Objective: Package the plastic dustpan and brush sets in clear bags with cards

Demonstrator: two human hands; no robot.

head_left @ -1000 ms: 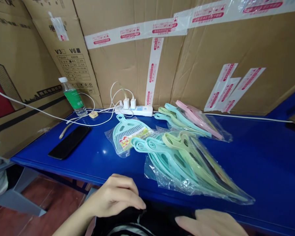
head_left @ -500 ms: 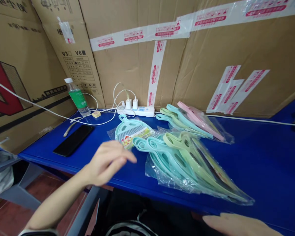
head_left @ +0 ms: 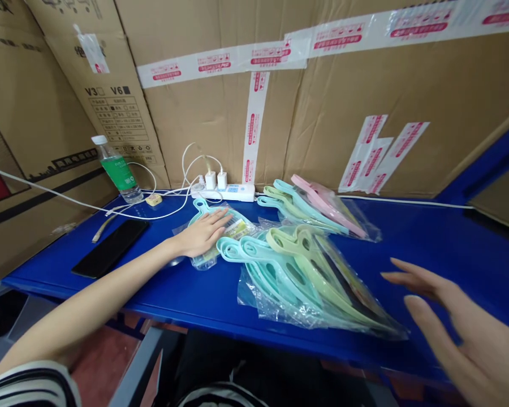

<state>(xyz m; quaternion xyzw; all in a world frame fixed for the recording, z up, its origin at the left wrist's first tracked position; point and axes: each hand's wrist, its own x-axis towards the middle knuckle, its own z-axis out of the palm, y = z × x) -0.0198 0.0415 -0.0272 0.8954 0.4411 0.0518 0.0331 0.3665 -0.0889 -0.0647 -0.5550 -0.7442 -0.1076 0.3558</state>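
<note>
My left hand (head_left: 203,233) lies flat with its fingers spread on a bagged light-blue dustpan and brush set (head_left: 201,207), beside the power strip. My right hand (head_left: 453,316) hangs over the right part of the table, fingers apart, holding nothing. Between the hands, several light-blue dustpan sets (head_left: 275,271) and a green one (head_left: 322,265) overlap in clear plastic bags. Behind them is a second bagged group, with green, light-blue and pink (head_left: 318,198) pieces.
The blue table (head_left: 169,294) backs onto large cardboard boxes (head_left: 203,118). A black phone (head_left: 110,249), a water bottle (head_left: 119,174), white cables and a power strip (head_left: 241,193) occupy its left and back.
My left hand has moved forward onto the light-blue set and its fingers have spread. My right hand has risen from the bottom edge over the table. The view has shifted right.
</note>
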